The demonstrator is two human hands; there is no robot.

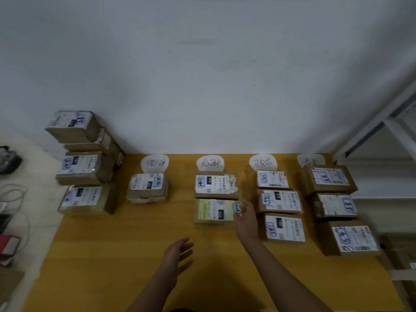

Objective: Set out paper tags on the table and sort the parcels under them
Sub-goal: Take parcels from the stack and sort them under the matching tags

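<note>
Several round paper tags lie along the far edge of the yellow table (112, 255): one (154, 163), one (210, 163), one (263, 162) and one (310, 159) partly hidden. Cardboard parcels sit in columns under them. A single parcel (147, 188) lies under the leftmost tag. A yellow-green parcel (213, 211) lies below another parcel (216, 184) in the second column. My right hand (246, 218) rests at that yellow-green parcel's right edge, fingers touching it. My left hand (179, 253) hovers open above the bare table, holding nothing.
A stack of unsorted parcels (85, 158) stands at the table's far left corner. Three parcels fill the third column (280, 201) and three the fourth (335, 206). Cables and dark items (9, 163) lie off the left side. A white metal frame (382, 122) stands right.
</note>
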